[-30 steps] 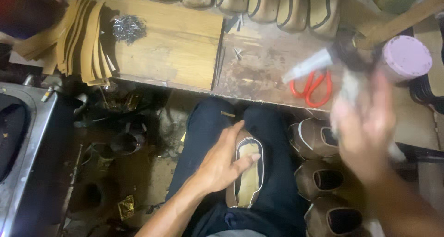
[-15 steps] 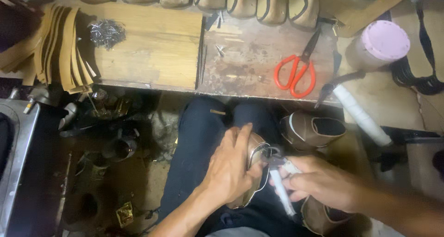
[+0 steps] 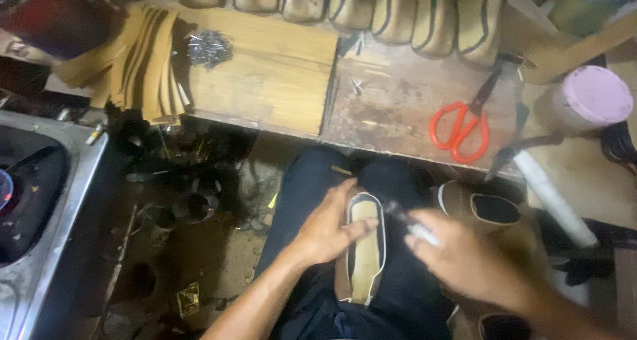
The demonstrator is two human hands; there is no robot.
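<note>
A shoe (image 3: 363,260) lies sole-up on my lap, its pale insole edged with a dark rim. My left hand (image 3: 328,230) rests flat on the shoe's left side and holds it steady. My right hand (image 3: 464,260) hovers just right of the shoe, blurred, gripping a small white tool (image 3: 417,228) with a dark tip that points at the shoe's toe. What kind of tool it is I cannot tell.
A worn wooden bench (image 3: 398,108) in front carries red-handled scissors (image 3: 459,129), a pile of nails (image 3: 208,48), stacked tan insoles (image 3: 133,61) and a row of shoes (image 3: 371,1). A pink-lidded jar (image 3: 590,98) and white tube (image 3: 554,197) sit right. Finished shoes (image 3: 481,207) stand by my right knee.
My right hand came down from the bench's right end to my lap with the small white tool, and now sits beside the shoe. My left hand stayed on the shoe.
</note>
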